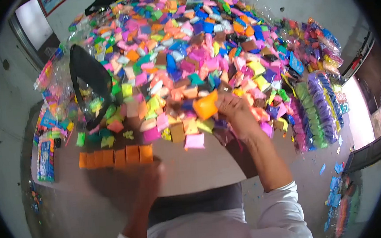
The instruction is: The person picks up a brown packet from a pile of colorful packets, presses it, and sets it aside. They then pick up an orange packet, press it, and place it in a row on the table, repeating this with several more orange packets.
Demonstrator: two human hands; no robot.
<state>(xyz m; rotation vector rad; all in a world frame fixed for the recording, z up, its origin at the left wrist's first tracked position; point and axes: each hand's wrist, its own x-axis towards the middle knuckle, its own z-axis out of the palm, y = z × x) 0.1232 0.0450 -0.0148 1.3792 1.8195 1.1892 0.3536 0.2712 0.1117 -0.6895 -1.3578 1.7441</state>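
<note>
Pinching an orange packet [206, 105] with our right hand [236, 111], fingers closed on it, at the near edge of the pile [185, 44]; our left hand [152, 177] is blurred beside the orange row [116, 157] below that pile, grip unreadable; a firm pinch seems best.

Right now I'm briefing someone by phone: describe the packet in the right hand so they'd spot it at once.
Start at the huge heap of coloured packets covering the table. At its near edge, the right hand holds one packet. It is plain orange and held clear of the heap, unlike the mixed ones beneath.
</note>
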